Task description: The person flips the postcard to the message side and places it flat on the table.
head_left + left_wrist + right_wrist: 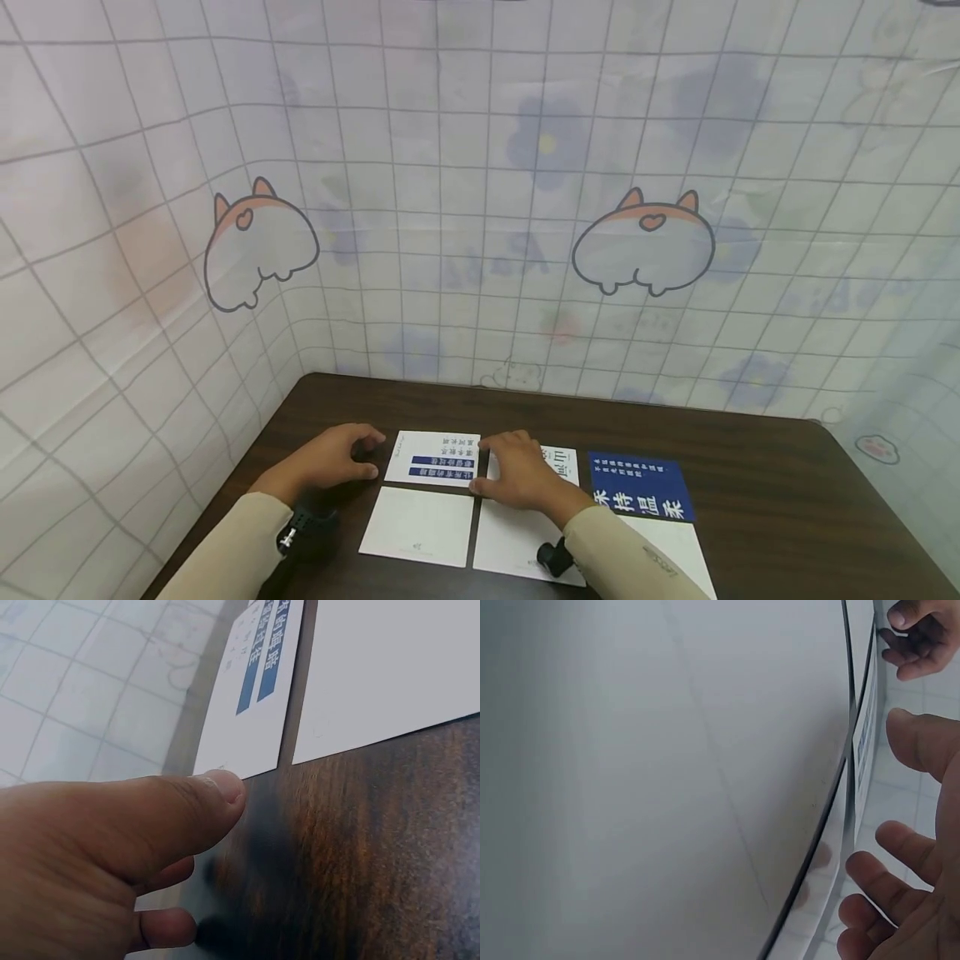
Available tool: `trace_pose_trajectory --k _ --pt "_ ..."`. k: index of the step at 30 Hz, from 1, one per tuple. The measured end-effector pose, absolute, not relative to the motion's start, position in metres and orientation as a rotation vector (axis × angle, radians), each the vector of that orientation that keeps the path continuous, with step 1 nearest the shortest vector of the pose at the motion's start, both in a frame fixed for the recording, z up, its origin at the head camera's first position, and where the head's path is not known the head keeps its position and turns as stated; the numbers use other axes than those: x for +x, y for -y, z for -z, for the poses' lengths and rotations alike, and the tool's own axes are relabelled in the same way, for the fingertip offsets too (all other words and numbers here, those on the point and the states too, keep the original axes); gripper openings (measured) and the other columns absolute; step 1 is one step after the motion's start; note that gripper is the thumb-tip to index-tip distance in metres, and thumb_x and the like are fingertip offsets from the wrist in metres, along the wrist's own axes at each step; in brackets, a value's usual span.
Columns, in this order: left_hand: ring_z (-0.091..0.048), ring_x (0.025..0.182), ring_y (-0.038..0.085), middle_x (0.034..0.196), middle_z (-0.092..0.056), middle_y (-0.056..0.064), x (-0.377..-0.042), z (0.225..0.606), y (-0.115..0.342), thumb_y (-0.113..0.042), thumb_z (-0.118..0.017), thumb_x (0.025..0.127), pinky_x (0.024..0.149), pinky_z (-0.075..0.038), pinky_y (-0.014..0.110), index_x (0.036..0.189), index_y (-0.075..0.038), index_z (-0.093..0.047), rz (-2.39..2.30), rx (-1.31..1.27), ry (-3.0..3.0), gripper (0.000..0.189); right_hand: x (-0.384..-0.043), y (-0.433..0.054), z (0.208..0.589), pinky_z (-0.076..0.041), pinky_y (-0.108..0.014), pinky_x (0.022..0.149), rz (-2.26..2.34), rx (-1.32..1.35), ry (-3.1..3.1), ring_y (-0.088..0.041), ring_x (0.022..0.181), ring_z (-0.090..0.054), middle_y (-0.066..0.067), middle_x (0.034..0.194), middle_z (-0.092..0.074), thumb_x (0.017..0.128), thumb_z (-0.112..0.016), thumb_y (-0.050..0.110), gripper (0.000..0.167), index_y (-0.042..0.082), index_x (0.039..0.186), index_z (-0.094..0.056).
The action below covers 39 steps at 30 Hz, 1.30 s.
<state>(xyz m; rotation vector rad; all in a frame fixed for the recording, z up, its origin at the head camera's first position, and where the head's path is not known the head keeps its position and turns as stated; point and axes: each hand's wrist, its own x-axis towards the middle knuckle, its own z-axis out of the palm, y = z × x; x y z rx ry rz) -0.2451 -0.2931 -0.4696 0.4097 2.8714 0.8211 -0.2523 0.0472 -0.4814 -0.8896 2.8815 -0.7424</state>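
Cards lie on the table in two rows. The back-left one is a white card with blue text bars point(431, 458); beside its left edge is my left hand point(341, 458), fingers loosely bent and holding nothing. In the left wrist view the thumb appears close to that card's corner; whether it touches cannot be told. My right hand point(521, 473) is spread over the middle white lettered card point(564, 462), partly hiding it, with fingertips by the first card's right edge. In the right wrist view its fingers point(911, 742) are apart and grip nothing.
A blue card with white characters point(641, 483) lies at the back right. Nearly blank white cards form the front row: left point(420, 525), middle point(510, 542) and right point(675, 550), the last partly under my right sleeve. A patterned curtain point(480, 333) stands behind the dark wooden table point(787, 500).
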Motion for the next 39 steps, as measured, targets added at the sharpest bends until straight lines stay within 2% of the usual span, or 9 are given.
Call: trace_pose_trajectory --k 14,25,39 --pt "-0.063 0.106 0.027 0.109 -0.067 0.003 -0.265 0.467 0.286 -0.02 -0.091 0.077 0.093 -0.05 0.053 0.126 -0.011 -0.067 -0.761 0.377 -2.823 0.056 -0.266 -0.046 0.482 -0.029 -0.057 0.112 0.668 -0.884 -2.849 -0.038 0.137 -0.042 -0.012 0.144 -0.056 0.086 -0.078 0.047 0.071 0.007 0.142 -0.057" --pt "-0.062 0.103 0.028 0.108 -0.065 0.005 -0.278 0.464 0.278 -0.023 -0.094 0.073 0.091 -0.05 0.054 0.133 -0.011 -0.063 -0.679 0.348 -2.779 0.069 -0.277 -0.046 0.483 -0.029 -0.054 0.113 0.62 -0.829 -2.856 -0.034 0.137 -0.042 -0.009 0.146 -0.054 0.08 -0.081 0.055 0.081 0.011 0.143 -0.057" --pt "-0.061 0.099 0.027 0.106 -0.064 0.008 -0.282 0.466 0.273 -0.019 -0.096 0.07 0.09 -0.05 0.053 0.128 -0.009 -0.064 -0.654 0.331 -2.781 0.067 -0.286 -0.045 0.483 -0.027 -0.055 0.113 0.524 -0.805 -2.84 -0.033 0.138 -0.039 -0.009 0.151 -0.048 0.072 -0.082 0.067 0.097 0.016 0.149 -0.053"
